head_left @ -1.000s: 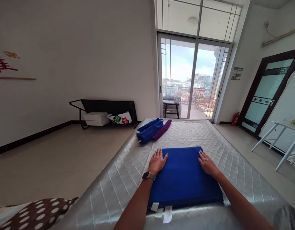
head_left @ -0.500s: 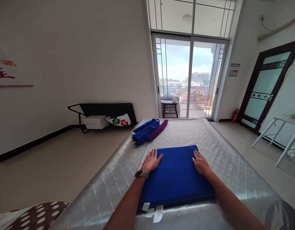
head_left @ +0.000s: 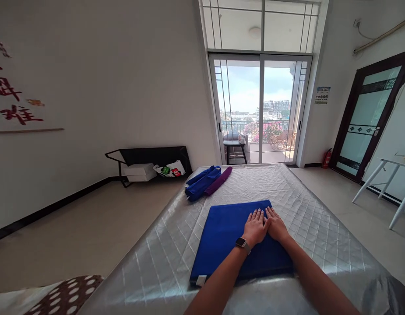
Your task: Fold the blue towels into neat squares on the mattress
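Note:
A flat blue fabric pad point(head_left: 218, 236), maybe a folded cushion, lies on the silver quilted mattress point(head_left: 163, 245). My left hand point(head_left: 255, 227) rests flat on the pad's right half, fingers stretched out and pointing away from me. Just beside it, my right hand point(head_left: 277, 224) lies flat over the pad's right edge, its fingers also stretched out. The two hands touch or nearly touch at the thumbs. A white label point(head_left: 201, 280) sticks out at the pad's near left corner; my left forearm covers part of the near edge.
Farther along the mattress lie a blue fabric bag point(head_left: 202, 183) and a purple roll point(head_left: 219, 181). Against the left wall stands a black frame point(head_left: 153, 155) with white boxes point(head_left: 136, 173). A white table point(head_left: 391, 166) is at the right; glass sliding doors point(head_left: 261, 109) are ahead.
My left hand has moved right across the pad, from its left edge to beside my right hand. My right hand stays at the right edge. The view has shifted slightly left.

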A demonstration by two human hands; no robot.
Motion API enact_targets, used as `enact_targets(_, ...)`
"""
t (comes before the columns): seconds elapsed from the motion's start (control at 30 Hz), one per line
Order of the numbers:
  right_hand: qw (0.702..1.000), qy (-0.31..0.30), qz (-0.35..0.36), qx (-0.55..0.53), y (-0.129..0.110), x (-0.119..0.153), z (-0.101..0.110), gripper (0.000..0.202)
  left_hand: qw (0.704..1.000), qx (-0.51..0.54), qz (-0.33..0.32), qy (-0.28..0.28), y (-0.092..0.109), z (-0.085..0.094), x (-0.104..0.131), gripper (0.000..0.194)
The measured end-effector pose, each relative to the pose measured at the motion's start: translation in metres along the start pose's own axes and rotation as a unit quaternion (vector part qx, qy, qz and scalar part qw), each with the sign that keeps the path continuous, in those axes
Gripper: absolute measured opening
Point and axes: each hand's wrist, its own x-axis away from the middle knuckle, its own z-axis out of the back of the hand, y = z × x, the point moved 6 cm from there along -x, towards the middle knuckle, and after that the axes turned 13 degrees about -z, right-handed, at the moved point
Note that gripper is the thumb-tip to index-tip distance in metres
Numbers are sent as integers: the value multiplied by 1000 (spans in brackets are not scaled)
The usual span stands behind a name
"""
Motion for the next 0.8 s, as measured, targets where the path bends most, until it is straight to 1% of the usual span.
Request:
enact_targets(0.03,1000,-1,-8,-4,1,-1,0,58,1000,1,5,-4,-3,-1,4,67)
enact_targets(0.1,999,-12,-30,-14,2,-1,-1,60,999,-3,38,-5,-20,1,20,67)
enact_targets(0.17,999,-18,-40,-19,0,-2,1,62,996,-13,87,0,-46,8,46,70)
enact_targets(0.3,999,-21,-44,-23,0,-2,2,63,983,-36,179,5,-99,20,106,75)
enact_targets(0.4,999,-13,-39,-16,1,-3,1,62,973,-45,228,12,-126,23,139,79)
enact_targets(0.47,999,-7,-37,-8,2,-3,1,62,968,-37,248,25,-134,24,151,82)
enact_targets(0.53,999,-3,-35,2,3,-3,2,61,965,-24,257,38,-136,24,154,85)
enact_targets(0.67,999,0,-34,22,1,-2,5,61,965,-9,258,48,-133,25,151,85)
enact_targets(0.8,999,-9,-34,41,-5,0,13,61,966,8,257,41,-130,29,150,85)
